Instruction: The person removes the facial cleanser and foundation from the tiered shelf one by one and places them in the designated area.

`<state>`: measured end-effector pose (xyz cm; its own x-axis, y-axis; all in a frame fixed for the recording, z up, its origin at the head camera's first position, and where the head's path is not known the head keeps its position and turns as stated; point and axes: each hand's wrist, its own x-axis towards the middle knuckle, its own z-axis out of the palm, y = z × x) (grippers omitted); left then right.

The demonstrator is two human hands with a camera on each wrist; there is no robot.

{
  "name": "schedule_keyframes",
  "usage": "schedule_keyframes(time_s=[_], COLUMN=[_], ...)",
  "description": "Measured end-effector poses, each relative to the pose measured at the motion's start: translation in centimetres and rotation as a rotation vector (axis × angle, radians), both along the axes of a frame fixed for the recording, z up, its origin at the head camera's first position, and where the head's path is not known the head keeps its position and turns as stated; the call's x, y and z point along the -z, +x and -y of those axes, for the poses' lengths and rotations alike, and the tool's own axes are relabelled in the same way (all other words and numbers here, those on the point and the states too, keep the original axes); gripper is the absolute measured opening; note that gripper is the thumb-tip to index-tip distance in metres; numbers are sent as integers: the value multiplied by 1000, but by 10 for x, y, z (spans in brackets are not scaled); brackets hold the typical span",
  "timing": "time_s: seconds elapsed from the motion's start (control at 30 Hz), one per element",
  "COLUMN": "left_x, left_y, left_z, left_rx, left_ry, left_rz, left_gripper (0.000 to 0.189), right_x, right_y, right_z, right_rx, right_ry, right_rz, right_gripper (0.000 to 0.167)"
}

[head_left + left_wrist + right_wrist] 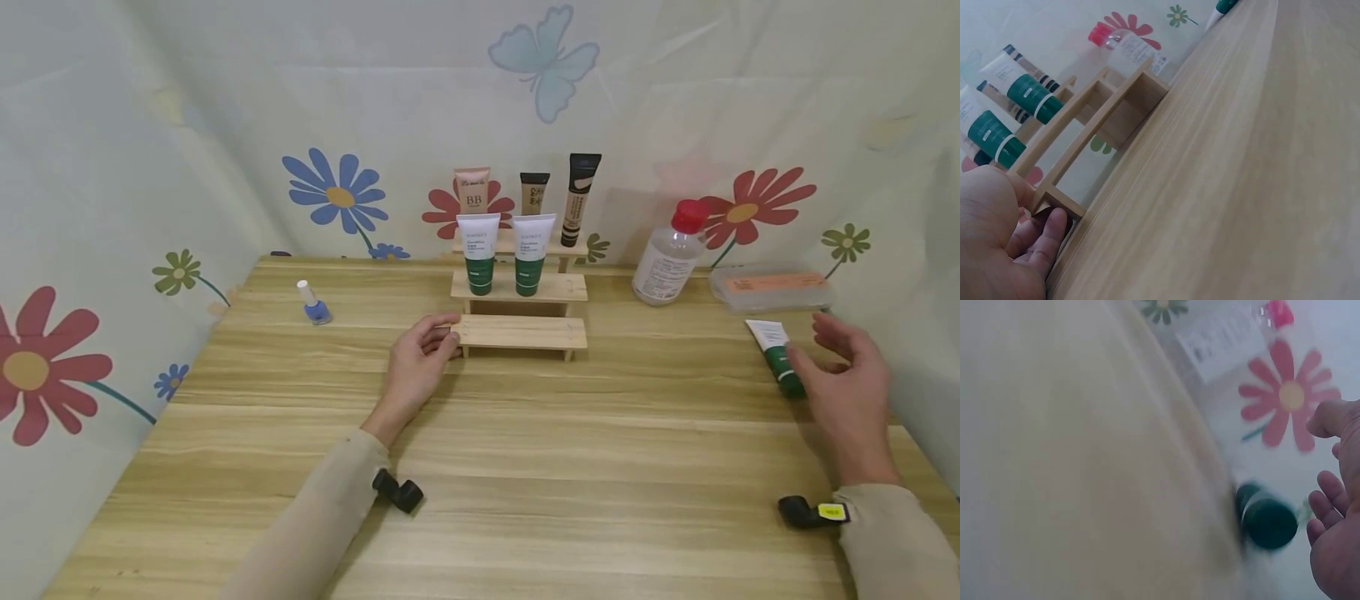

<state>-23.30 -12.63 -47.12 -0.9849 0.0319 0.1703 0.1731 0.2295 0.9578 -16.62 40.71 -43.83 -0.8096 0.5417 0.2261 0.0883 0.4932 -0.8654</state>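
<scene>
My left hand [420,358] grips the left end of the lowest step of a small three-tier wooden display stand [521,333], with its thumb near the top and fingers curled at the leg in the left wrist view. On the middle step stand two white-and-green squeeze tubes, the left tube [478,254] and the right tube [531,254]. A third white-and-green squeeze tube [777,357] lies on the table at the right. Over its right side hovers my right hand [851,387], fingers loosely bent and apart; in the right wrist view the tube's green cap [1269,522] shows beside the palm.
On the top step are a BB cream tube [472,187], a small black-topped tube [534,192] and a tall black-and-beige tube [577,200]. A red-capped clear bottle [663,267] and a clear plastic case [772,287] stand back right. Blue nail polish [315,307] sits at left.
</scene>
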Motion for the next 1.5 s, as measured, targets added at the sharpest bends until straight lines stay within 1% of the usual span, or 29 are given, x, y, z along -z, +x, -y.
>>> schedule_keyframes(time_s=[0.1, 0.17, 0.27, 0.4, 0.5, 0.63, 0.73, 0.87, 1.07, 1.23, 1.5], left_x=[0, 0, 0, 1, 2, 0, 0, 1, 1, 0, 0], left_y=[0, 0, 1, 0, -1, 0, 0, 0, 0, 2, 1], left_z=[0, 0, 1, 1, 0, 0, 0, 0, 0, 0, 0], left_rx=[-2, -5, -8, -2, 0, -5, -1, 3, 6, 4, 2], left_ry=[0, 3, 8, 4, 6, 15, 11, 8, 12, -12, -18], left_rz=[-3, -3, -1, 4, 8, 5, 3, 0, -7, -14, -15], left_gripper=[27, 27, 26, 27, 28, 26, 26, 27, 26, 26, 26], right_x=[-12, -22, -37, -55, -65, -73, -75, -73, -64, -59, -53], right_y=[-5, -10, -18, -29, -36, -47, -55, -66, -81, -90, -103], right_z=[14, 26, 46, 72, 94, 125, 148, 176, 206, 227, 250], right_rx=[-42, -84, -146, -228, -307, -419, -485, -563, -670, -711, -735], right_ry=[6, -23, -33, -40, -54, -89, -123, -169, -225, -270, -303], right_rz=[-87, -148, -210, -271, -319, -375, -398, -403, -370, -345, -300], right_gripper=[58, 58, 59, 58, 59, 59, 59, 58, 56, 58, 56])
